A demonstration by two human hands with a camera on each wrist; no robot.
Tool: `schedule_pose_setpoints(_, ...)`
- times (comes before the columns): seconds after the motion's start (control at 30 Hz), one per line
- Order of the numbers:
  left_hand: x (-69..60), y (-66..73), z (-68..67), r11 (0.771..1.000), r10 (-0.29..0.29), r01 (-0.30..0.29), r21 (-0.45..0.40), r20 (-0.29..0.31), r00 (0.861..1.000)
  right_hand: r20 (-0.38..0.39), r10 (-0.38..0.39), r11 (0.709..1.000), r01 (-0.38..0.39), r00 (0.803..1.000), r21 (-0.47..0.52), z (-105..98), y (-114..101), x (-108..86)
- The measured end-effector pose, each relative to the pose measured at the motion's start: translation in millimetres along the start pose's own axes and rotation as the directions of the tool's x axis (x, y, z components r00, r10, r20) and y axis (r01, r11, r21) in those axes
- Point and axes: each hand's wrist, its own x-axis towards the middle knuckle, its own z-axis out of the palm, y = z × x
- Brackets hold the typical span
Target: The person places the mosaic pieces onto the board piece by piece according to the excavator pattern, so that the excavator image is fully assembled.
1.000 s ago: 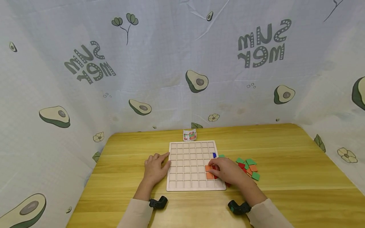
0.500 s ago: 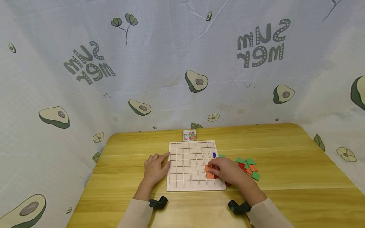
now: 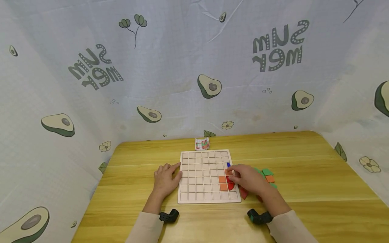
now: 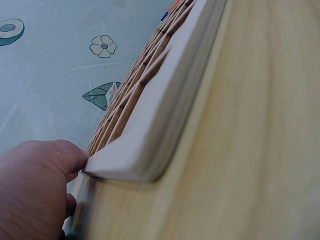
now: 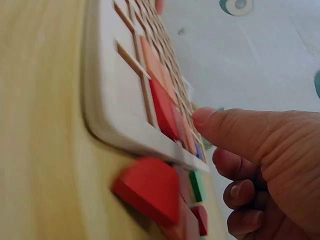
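Note:
A pale wooden grid board point(image 3: 199, 199) lies in front of me. Along its left edge my left hand point(image 3: 165, 180) rests, with thumb and forefinger touching the side; the left wrist view shows the thumb against the board's corner. My right hand point(image 3: 250, 179) hovers over the board's right edge, thumb and forefinger apart and nothing seen between them. Near those fingertips are red quarter-round tiles point(image 3: 231, 186), square orange tiles point(image 3: 223, 187), another orange tile point(image 3: 228, 172) and a blue tile point(image 3: 228, 165), all set in cells. The right hand partly covers this corner.
Loose green tiles point(image 3: 267, 172), an orange tile point(image 3: 269, 179) and red pieces point(image 3: 243, 193) lie right of the board, partly under the right hand. Behind the board stands a small printed pattern card point(image 3: 202, 144). A patterned cloth point(image 3: 182, 67) hangs behind the table.
My right hand has lifted its fingers off the tiles and shifted right, uncovering the red tiles and an orange tile above them. The left hand has stayed put.

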Motion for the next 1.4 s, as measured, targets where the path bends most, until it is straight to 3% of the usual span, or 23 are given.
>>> schedule_pose_setpoints(0.27,-0.1,-0.3,0.6,1.000,0.011,-0.011,0.004,-0.011,1.000,-0.026,0.102,0.993,-0.100,0.994,0.057,-22.4,25.4,-5.7)
schedule_pose_setpoints(0.57,0.0,-0.4,0.4,1.000,-0.009,0.008,0.007,0.011,1.000,-0.030,0.220,0.973,-0.218,0.975,0.076,-42.3,47.4,-14.0)
schedule_pose_setpoints(0.9,-0.1,-0.1,-0.2,1.000,-0.009,0.009,0.000,0.015,1.000,-0.058,0.208,0.977,-0.204,0.976,0.066,-52.5,64.4,-20.8)
schedule_pose_setpoints(1.03,0.2,0.3,-0.3,1.000,-0.010,0.010,0.000,0.017,1.000,-0.071,0.189,0.982,-0.188,0.979,0.018,-53.9,71.7,-22.2)
schedule_pose_setpoints(1.2,-0.2,0.6,-0.7,1.000,-0.006,0.006,-0.001,0.013,1.000,-0.043,0.197,0.980,-0.198,0.980,-0.027,-50.4,78.7,-21.6)
schedule_pose_setpoints(1.4,-0.2,1.6,-2.1,1.000,0.006,-0.006,-0.002,-0.006,1.000,-0.027,0.228,0.974,-0.228,0.973,0.007,-46.8,75.9,-20.1)
